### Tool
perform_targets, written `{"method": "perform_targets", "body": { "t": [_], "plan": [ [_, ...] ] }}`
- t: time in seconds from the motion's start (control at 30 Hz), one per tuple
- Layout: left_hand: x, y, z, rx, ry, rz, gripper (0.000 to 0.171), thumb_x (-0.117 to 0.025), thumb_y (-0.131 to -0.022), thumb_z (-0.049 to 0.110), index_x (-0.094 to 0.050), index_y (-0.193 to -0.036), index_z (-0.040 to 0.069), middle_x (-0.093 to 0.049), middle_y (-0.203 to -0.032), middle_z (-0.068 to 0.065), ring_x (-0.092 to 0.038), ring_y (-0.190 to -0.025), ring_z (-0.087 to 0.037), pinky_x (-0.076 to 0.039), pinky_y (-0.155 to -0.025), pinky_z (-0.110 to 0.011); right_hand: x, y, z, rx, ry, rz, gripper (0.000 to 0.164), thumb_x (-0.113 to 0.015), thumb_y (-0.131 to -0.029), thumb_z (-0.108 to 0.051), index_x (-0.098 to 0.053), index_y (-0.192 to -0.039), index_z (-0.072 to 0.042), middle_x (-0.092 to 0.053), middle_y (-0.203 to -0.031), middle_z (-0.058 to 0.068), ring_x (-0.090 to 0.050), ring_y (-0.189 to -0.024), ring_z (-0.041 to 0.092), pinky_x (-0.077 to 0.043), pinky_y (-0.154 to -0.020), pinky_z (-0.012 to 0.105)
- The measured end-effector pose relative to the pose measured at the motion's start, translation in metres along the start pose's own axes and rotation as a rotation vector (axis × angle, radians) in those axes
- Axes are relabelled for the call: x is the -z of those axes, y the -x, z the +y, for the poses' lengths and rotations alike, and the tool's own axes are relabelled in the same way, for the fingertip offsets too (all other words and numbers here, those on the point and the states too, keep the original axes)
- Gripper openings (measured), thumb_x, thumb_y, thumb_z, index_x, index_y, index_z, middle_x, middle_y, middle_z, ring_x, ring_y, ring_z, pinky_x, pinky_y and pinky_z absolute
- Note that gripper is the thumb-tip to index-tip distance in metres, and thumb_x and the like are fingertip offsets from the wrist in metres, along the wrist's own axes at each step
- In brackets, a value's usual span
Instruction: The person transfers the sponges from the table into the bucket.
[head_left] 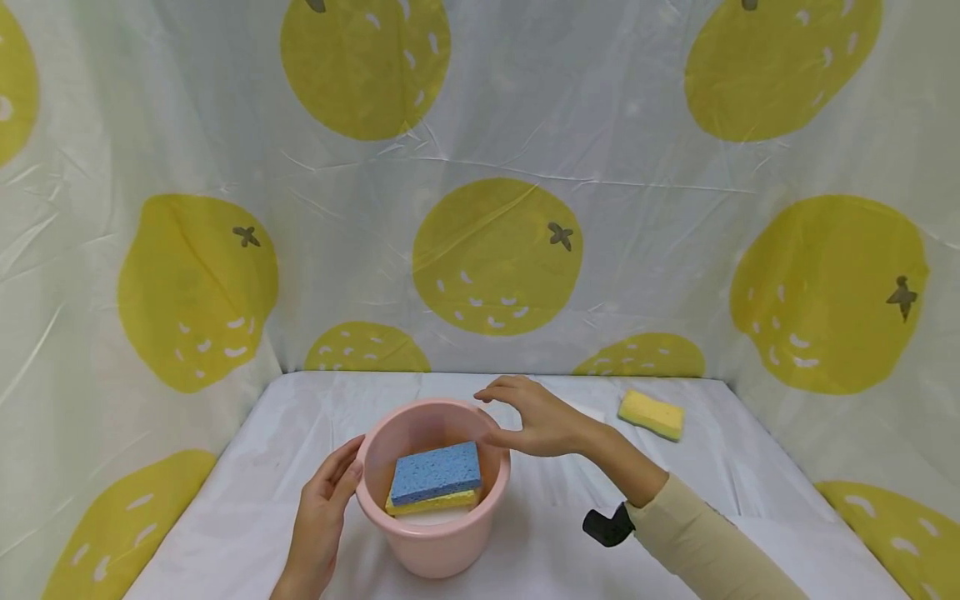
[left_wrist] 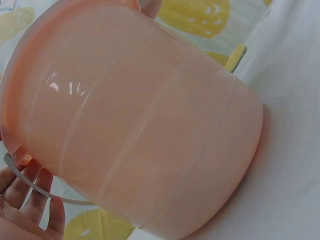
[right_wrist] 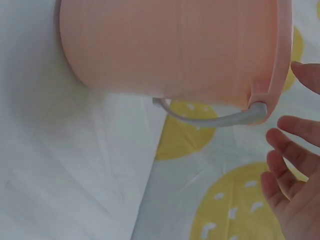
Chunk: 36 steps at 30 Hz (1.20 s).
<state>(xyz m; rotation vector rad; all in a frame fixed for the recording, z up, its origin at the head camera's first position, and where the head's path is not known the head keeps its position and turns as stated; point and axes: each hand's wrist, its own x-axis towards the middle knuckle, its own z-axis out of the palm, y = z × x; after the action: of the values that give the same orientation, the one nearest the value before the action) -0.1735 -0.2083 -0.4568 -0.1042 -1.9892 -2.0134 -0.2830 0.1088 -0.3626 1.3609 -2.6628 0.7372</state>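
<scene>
Pink bucket (head_left: 438,554): upright on the bench (head_left: 240,508), between both hands.
Left hand (head_left: 322,504): relaxed fingers touch the rim's outside.
Right hand (head_left: 542,421): released, fingers spread near the rim.
Sponges inside: blue sponge (head_left: 435,472) atop a yellow one (head_left: 431,503); filling looks partly done.
Loose yellow sponge (head_left: 651,415): remains outside, perhaps left to load.
Wrist views: show the grey handle (right_wrist: 215,121), unseen from the head; only the head view shows the bucket's contents.
</scene>
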Motion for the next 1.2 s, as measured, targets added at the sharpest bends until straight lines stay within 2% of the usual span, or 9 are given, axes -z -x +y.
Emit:
{"method": "perform_targets", "body": {
  "t": [0.23, 0.5, 0.7, 0.97, 1.2],
  "plan": [
    [0.0, 0.0, 0.0, 0.0, 0.001, -0.002, 0.041, -0.056, -0.11, 0.024, -0.055, -0.147, 0.007, -0.056, -0.148, -0.013, -0.056, -0.129, -0.008, -0.048, -0.099, -0.02, 0.003, 0.009, 0.013, -0.032, -0.006, 0.011, 0.059, -0.067, -0.098, -0.047, -0.062, -0.142, -0.009, -0.058, -0.14, 0.005, -0.048, -0.135, 0.029, -0.041, -0.107, 0.06],
    [0.0, 0.0, -0.002, -0.013, 0.005, 0.001, 0.04, -0.056, -0.11, 0.021, -0.056, -0.147, 0.006, -0.058, -0.145, -0.012, -0.057, -0.128, -0.009, -0.047, -0.099, -0.019, 0.006, 0.02, 0.031, -0.061, -0.002, 0.05, 0.055, -0.07, -0.097, -0.041, -0.062, -0.141, -0.01, -0.062, -0.132, 0.001, -0.057, -0.119, 0.023, -0.048, -0.098, 0.055],
    [0.0, -0.001, -0.002, -0.022, 0.005, 0.001, 0.039, -0.056, -0.11, 0.02, -0.056, -0.146, 0.005, -0.059, -0.144, -0.011, -0.057, -0.127, -0.009, -0.047, -0.099, -0.019, 0.011, 0.03, 0.047, -0.076, -0.024, 0.101, 0.054, -0.072, -0.098, -0.035, -0.06, -0.142, -0.006, -0.064, -0.127, 0.006, -0.059, -0.114, 0.027, -0.051, -0.092, 0.053],
    [0.001, 0.0, -0.002, -0.017, 0.005, -0.003, 0.04, -0.056, -0.11, 0.02, -0.056, -0.147, 0.006, -0.058, -0.145, -0.012, -0.057, -0.127, -0.01, -0.047, -0.099, -0.019, 0.011, 0.042, 0.069, -0.118, -0.026, 0.134, 0.055, -0.074, -0.097, -0.031, -0.06, -0.142, -0.003, -0.065, -0.122, 0.004, -0.06, -0.111, 0.03, -0.051, -0.094, 0.053],
    [0.001, 0.0, -0.002, -0.027, 0.006, 0.0, 0.039, -0.056, -0.11, 0.019, -0.056, -0.146, 0.005, -0.058, -0.145, -0.013, -0.058, -0.127, -0.01, -0.047, -0.099, -0.019, 0.013, 0.055, 0.088, -0.173, -0.03, 0.161, 0.054, -0.075, -0.096, -0.027, -0.06, -0.14, 0.0, -0.066, -0.123, 0.009, -0.06, -0.11, 0.032, -0.051, -0.093, 0.054]
  ]
}}
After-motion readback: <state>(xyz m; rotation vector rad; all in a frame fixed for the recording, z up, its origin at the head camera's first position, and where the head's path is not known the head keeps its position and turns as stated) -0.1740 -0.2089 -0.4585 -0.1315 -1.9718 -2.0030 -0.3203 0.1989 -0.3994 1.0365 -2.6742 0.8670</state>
